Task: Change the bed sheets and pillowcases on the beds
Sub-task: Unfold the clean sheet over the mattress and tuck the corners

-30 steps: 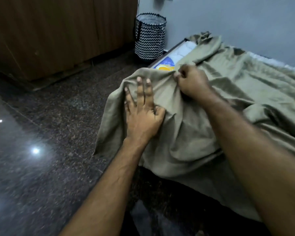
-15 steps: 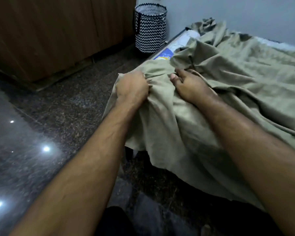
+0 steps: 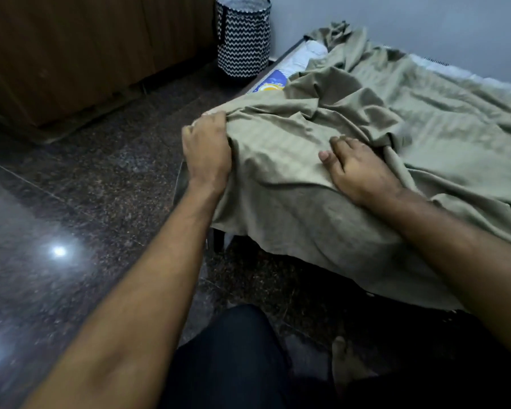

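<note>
While left hand (image 3: 207, 149) grips the olive bed sheet (image 3: 322, 143) at the mattress corner; right hand (image 3: 357, 169) presses flat, fingers straight.

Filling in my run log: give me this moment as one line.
step: fitting sheet at corner | left hand: grips olive sheet edge | right hand: rests flat on sheet | mattress: partly bare

Olive-green sheet (image 3: 322, 160), black-and-white zigzag basket (image 3: 244, 39), brown wardrobe (image 3: 71, 48).
</note>
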Motion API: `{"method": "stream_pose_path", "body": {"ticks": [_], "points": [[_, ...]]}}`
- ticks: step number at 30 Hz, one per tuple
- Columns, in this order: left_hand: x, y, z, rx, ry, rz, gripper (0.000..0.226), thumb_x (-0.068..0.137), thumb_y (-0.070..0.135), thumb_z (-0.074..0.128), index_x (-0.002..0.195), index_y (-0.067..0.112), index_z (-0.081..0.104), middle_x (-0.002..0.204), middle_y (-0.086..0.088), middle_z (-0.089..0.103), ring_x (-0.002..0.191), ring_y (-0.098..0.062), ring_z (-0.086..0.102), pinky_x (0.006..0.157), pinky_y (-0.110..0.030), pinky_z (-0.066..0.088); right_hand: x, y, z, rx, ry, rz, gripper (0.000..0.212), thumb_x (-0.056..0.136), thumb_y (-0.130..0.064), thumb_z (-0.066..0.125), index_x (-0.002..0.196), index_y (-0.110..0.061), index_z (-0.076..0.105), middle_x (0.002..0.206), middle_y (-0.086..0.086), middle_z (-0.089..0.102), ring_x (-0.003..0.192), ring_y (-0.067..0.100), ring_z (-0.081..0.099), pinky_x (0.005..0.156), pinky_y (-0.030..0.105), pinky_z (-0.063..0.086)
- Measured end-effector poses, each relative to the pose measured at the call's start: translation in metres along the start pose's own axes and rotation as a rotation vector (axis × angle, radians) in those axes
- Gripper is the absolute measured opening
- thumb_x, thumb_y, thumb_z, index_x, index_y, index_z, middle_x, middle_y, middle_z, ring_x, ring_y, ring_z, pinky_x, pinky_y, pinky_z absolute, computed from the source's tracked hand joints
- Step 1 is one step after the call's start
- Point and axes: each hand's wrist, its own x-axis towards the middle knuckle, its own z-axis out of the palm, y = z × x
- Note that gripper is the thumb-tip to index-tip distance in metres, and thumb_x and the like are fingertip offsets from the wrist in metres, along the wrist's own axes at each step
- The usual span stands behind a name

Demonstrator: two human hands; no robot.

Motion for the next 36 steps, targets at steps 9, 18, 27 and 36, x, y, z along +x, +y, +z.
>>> {"method": "stream_pose_path", "body": {"ticks": [9, 18, 27, 36], "points": [[-0.146, 0.052, 0.032, -0.271, 0.053, 0.012, 0.037, 0.094, 0.022, 0.059, 0.129, 0.011, 0.057, 0.122, -0.017, 0.059, 0.107, -0.036, 0.058, 0.087, -0.045, 0.048, -0.087, -0.044, -0.01, -0.544, 0.031, -0.702, 0.01, 0.094, -0.031, 0.058, 0.097, -0.021, 0.06, 0.098, 0.004, 0.056, 0.09, 0.027, 0.058, 0.073, 0.039, 0.044], [-0.197, 0.042, 0.095, -0.318, -0.394, 0.069, 0.048, 0.09, 0.037, 0.066, 0.131, 0.017, 0.051, 0.116, -0.01, 0.051, 0.105, -0.033, 0.053, 0.086, -0.043, 0.049, -0.101, 0.051, 0.036, -0.747, -0.036, -0.973, 0.027, 0.101, -0.018, 0.039, 0.103, -0.021, 0.065, 0.121, 0.003, 0.065, 0.1, 0.024, 0.061, 0.08, 0.04, 0.042], [-0.192, 0.027, 0.099, -0.2, -0.366, 0.056, 0.03, 0.093, 0.038, 0.059, 0.117, 0.019, 0.06, 0.119, -0.006, 0.058, 0.109, -0.032, 0.057, 0.082, -0.042, 0.046, -0.107, 0.019, 0.082, -0.75, -0.543, -0.8, 0.025, 0.083, -0.023, 0.044, 0.076, -0.023, 0.068, 0.077, -0.005, 0.068, 0.075, 0.016, 0.067, 0.066, 0.03, 0.043], [-0.181, 0.011, 0.088, -0.06, -0.355, 0.027, 0.03, 0.086, 0.033, 0.068, 0.112, 0.018, 0.063, 0.117, -0.007, 0.061, 0.11, -0.032, 0.056, 0.084, -0.044, 0.048, -0.111, -0.036, 0.091, -0.653, -0.425, -0.526, 0.029, 0.102, -0.018, 0.037, 0.121, -0.017, 0.058, 0.12, 0.007, 0.062, 0.105, 0.029, 0.065, 0.083, 0.038, 0.05]]}}
